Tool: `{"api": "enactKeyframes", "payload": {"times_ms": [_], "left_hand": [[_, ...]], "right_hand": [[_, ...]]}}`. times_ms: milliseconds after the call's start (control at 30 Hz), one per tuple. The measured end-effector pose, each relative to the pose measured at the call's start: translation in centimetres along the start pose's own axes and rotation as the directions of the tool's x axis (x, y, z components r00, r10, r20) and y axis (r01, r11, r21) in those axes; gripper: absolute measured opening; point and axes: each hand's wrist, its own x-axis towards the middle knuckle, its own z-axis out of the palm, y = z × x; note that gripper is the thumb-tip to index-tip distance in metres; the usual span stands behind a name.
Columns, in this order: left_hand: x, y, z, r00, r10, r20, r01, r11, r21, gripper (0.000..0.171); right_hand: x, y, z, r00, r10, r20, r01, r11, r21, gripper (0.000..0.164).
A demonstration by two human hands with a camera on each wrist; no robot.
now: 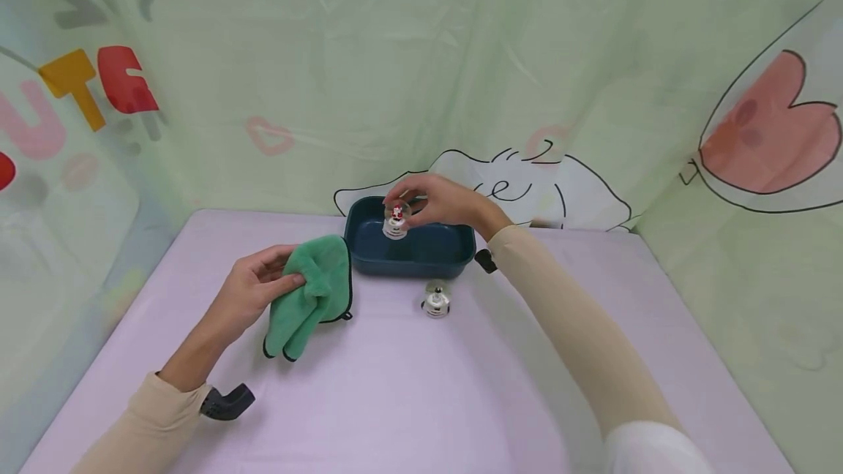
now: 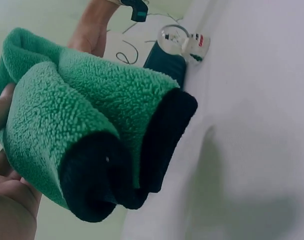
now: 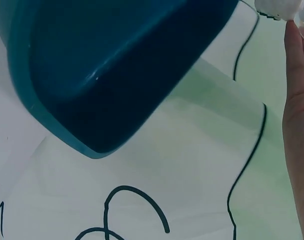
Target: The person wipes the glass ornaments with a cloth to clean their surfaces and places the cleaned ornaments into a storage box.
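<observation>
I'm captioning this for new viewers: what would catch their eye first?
Probably the bright green cloth in the left hand, left of the blue basin. Next, the small snow globe the right hand holds, seemingly over the basin; a second globe stands in front.

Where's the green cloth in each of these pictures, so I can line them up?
Head: green cloth, left of and below centre, in the left hand.
Left wrist: large, across the left and middle.
Right wrist: not in it.
Shared landmark: the dark blue bin, central in head, upper middle in left wrist, upper left in right wrist.
</observation>
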Motion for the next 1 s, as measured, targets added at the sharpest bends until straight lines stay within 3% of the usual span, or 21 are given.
{"api": "enactKeyframes", "payload": {"times_ms": [300, 467, 700, 1000], "left_hand": [[-1.0, -0.6, -1.5, 0.999, 0.049, 0.012, -0.05, 0.998, 0.048, 0.042], [-1.3, -0.8, -2.3, 0.997, 0.08, 0.007, -0.08, 0.995, 0.055, 0.043], [-2.1, -0.5, -3.0, 0.99, 0.144, 0.004, -0.144, 0.986, 0.089, 0.043], [-2.5, -0.5, -3.1, 0.983, 0.183, -0.011, -0.181, 0.98, 0.081, 0.043]], "right_hand": [[2.3, 1.1, 0.5, 0.99, 0.084, 0.115, -0.075, 0.994, -0.085, 0.05], [3.3, 1.4, 0.9, 0.982, 0.142, 0.128, -0.118, 0.977, -0.177, 0.047], [4.3, 1.8, 1.5, 0.972, 0.169, 0.163, -0.118, 0.951, -0.285, 0.043], [4.9, 2.3, 2.3, 0.962, 0.221, 0.16, -0.142, 0.907, -0.396, 0.046]]}}
